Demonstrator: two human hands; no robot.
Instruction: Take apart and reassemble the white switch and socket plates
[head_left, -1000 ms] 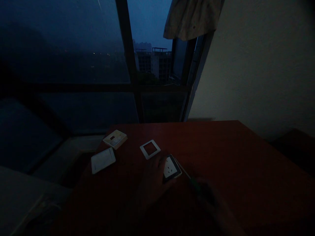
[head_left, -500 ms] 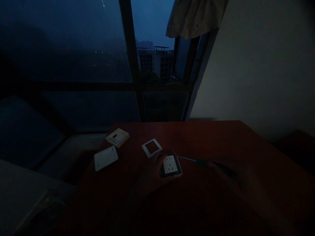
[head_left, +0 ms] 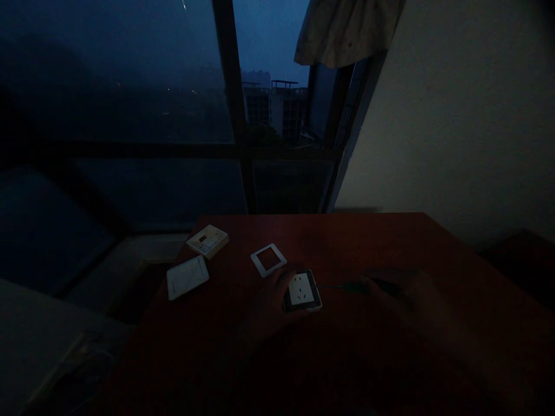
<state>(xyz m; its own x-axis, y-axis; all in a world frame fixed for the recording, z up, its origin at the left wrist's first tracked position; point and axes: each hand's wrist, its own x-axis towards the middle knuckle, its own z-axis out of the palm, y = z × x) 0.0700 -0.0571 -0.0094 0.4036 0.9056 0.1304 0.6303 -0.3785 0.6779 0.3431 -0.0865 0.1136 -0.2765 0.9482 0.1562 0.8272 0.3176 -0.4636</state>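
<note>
A white wall socket (head_left: 300, 290) with a dark border lies face up on the reddish-brown table (head_left: 359, 242). My left hand (head_left: 273, 303) grips it from the left, fingers at its far edge and thumb along its near edge. In my right hand (head_left: 403, 292) is a screwdriver (head_left: 353, 286) with a green and dark handle. Its thin shaft points left, and the tip meets the socket's right side; whether it sits in a gap there I cannot tell. Just beyond my left fingers lies a white square frame (head_left: 268, 260) with an open middle.
Toward the table's left edge lie a white back box (head_left: 208, 241) and a flat white plate (head_left: 188, 278). Large dark-framed windows (head_left: 240, 151) rise behind the table, with a curtain (head_left: 347, 34) hanging above. A pale wall (head_left: 455, 115) stands at right. The light is very dim.
The screwdriver has swung from a steep slant at the socket's far right corner to nearly level against its right side. My right hand has moved right and up. The left hand keeps its grip.
</note>
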